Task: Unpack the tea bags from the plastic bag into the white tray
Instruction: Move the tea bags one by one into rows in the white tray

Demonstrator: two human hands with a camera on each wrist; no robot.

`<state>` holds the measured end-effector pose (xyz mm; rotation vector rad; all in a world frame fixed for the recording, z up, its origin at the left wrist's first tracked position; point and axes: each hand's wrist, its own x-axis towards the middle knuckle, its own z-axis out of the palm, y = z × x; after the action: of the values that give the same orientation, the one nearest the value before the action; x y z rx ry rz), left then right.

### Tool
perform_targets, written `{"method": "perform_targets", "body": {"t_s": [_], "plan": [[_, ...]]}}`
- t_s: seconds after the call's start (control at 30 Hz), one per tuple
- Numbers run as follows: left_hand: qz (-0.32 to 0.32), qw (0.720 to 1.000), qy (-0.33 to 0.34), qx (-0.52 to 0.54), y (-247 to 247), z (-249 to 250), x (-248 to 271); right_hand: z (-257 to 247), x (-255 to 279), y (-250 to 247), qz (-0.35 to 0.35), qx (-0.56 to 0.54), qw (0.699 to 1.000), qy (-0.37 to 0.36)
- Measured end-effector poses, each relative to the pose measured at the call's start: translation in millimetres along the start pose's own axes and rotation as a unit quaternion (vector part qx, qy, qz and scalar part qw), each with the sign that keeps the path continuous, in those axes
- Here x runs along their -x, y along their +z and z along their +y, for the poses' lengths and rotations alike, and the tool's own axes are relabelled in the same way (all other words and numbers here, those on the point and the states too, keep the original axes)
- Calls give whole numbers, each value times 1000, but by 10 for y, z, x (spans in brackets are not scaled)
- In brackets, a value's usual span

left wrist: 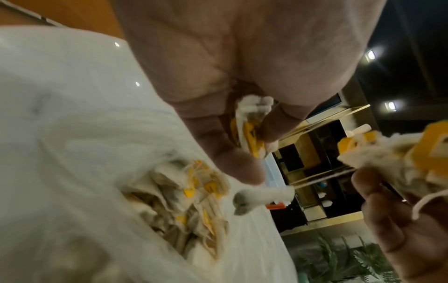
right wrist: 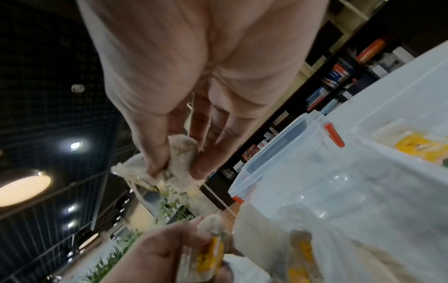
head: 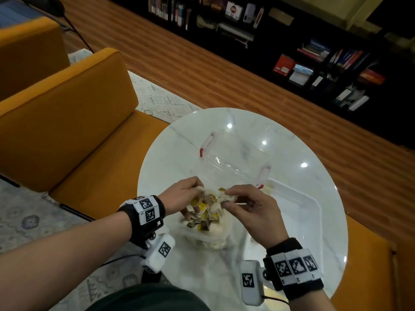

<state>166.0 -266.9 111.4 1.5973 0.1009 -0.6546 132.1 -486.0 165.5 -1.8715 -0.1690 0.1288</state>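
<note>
A clear plastic bag (head: 208, 234) full of tea bags (left wrist: 191, 199) with yellow tags sits on the table in front of me. Just above its mouth, my left hand (head: 196, 189) pinches a tea bag (left wrist: 252, 130). My right hand (head: 228, 195) pinches another small bunch of tea bags (right wrist: 179, 159). A thin string runs taut between the two bunches. The white tray (head: 314, 205) lies to the right of my right hand, and one tea bag with a yellow tag (right wrist: 417, 145) lies in it.
A clear plastic container (head: 235, 158) with red clips stands behind the bag on the round marble table (head: 292, 135). Orange seats surround the table on the left and right. Dark bookshelves line the far wall.
</note>
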Motion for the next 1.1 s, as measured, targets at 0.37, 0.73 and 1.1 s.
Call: {"method": "perform_targets", "body": {"t_s": [0.37,0.73,1.1], "plan": [[-92,975,-60,191,670,318,28,231,176,-135,24,5,999,24],[-54,984,-29,167,970,452,41,291,181,-287,59,91,994,-18],[-19,991,79,106,755,832,244,186,155,-385,-7,-34,998,-51]]}}
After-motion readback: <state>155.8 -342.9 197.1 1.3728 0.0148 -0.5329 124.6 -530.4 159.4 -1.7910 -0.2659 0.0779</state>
